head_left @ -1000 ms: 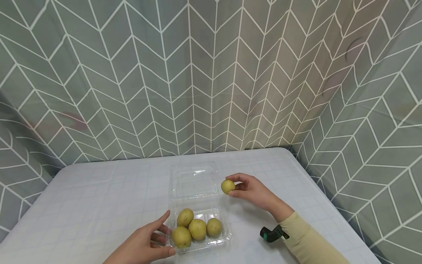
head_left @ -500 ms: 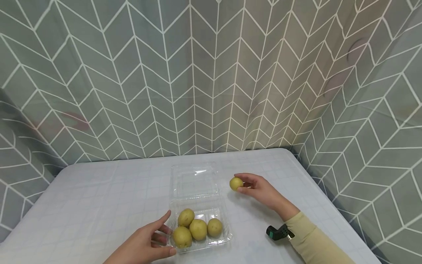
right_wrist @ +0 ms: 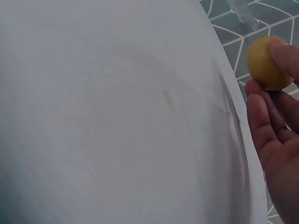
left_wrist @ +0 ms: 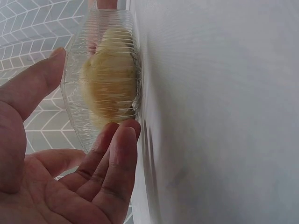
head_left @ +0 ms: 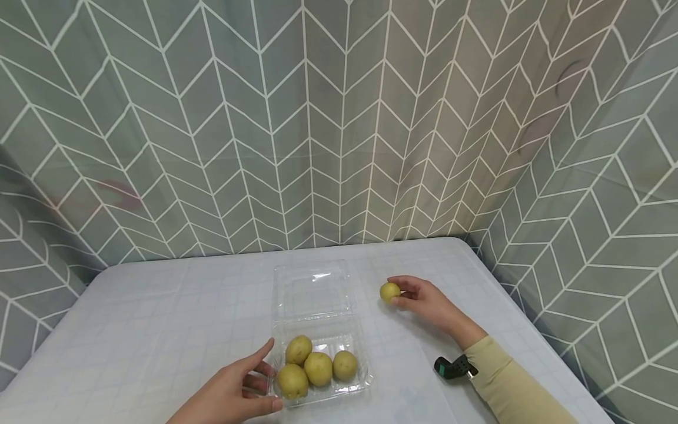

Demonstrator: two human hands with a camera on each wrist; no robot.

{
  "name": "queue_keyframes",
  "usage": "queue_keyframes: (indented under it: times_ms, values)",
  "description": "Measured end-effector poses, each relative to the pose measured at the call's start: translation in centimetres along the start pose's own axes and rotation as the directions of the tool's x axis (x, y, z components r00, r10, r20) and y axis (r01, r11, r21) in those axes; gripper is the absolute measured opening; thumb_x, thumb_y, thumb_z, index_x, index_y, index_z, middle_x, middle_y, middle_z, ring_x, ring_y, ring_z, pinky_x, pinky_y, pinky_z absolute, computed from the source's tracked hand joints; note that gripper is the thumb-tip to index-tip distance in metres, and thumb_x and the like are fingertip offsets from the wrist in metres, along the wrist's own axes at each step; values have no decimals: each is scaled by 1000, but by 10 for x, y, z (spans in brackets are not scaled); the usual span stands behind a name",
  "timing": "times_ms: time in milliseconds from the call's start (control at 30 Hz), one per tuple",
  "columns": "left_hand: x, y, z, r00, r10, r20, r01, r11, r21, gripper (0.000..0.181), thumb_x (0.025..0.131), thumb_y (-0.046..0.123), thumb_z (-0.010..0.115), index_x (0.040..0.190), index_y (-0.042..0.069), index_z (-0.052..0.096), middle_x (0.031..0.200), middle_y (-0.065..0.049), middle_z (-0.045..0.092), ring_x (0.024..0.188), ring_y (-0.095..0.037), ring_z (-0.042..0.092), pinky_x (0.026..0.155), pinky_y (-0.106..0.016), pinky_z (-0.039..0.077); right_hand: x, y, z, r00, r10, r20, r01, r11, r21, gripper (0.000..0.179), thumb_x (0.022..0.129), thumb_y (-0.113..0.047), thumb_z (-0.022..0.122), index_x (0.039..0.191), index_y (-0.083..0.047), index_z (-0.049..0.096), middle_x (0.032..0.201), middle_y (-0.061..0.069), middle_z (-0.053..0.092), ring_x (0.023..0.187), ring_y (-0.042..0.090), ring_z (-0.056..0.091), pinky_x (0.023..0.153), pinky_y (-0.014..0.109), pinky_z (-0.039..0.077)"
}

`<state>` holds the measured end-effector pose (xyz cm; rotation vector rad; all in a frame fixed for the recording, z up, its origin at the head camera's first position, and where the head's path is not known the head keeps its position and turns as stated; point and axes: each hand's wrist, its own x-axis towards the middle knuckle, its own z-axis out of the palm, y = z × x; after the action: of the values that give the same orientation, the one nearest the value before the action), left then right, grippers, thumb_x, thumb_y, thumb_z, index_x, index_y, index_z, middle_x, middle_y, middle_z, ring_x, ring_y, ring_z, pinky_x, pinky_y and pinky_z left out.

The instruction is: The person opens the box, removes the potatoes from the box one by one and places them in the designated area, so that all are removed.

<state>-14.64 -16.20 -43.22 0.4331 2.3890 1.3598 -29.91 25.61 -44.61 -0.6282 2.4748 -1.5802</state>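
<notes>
In the head view, a clear plastic clamshell box (head_left: 362,353) lies open on the table, and several round yellow-green fruits (head_left: 319,369) rest in its base. At the box's left side is my left hand (head_left: 230,386), fingers spread along the wall without curling round it. The left wrist view shows that hand's fingertips (left_wrist: 126,135) at the ribbed clear wall, the fruits blurred behind it. To the right of the raised lid, my right hand (head_left: 428,301) pinches one more round yellow-green fruit (head_left: 389,291) between thumb and fingers. The right wrist view shows this fruit (right_wrist: 261,63) partly covered by the thumb.
The box's transparent lid (head_left: 312,294) is folded back flat toward the far side. A white cloth covers the table (head_left: 175,330). Patterned grey-green curtains (head_left: 318,129) hang behind and beside it. A black device (head_left: 454,368) is strapped to the right wrist.
My right hand has moved right and slightly farther back, carrying the pinched fruit away from the box. The left hand, the box and the fruits in it stay in place.
</notes>
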Motion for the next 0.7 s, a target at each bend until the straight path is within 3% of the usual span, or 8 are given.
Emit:
queue_keyframes:
  times_ms: [200, 400, 700]
  values:
    - [0, -1, 0, 1000, 1, 0, -1, 1000, 0, 95, 84, 34, 80, 156, 2, 26, 116, -2, 60, 96, -15, 62, 79, -25, 53, 1, 6, -5, 997, 36, -67, -42, 995, -95, 48, 92, -15, 73, 135, 0, 57, 127, 12, 62, 107, 25, 63, 87, 28, 52]
    - [0, -1, -1, 1000, -5, 4, 5, 1000, -6, 95, 84, 33, 80, 156, 3, 25, 116, -3, 59, 97, -17, 62, 79, -25, 53, 0, 6, -7, 992, 69, -109, -86, 983, -162, 45, 92, -16, 72, 134, -5, 58, 129, 12, 61, 102, 24, 65, 87, 35, 52]
    - [1, -2, 1, 1000, 8, -8, -8, 1000, -6, 96, 84, 33, 81, 156, 3, 26, 115, -2, 59, 95, -14, 62, 79, -24, 53, 2, 4, -7, 990, 53, -131, -84, 966, -245, 43, 92, -15, 72, 132, -5, 61, 123, 9, 65, 101, 21, 63, 89, 39, 50]
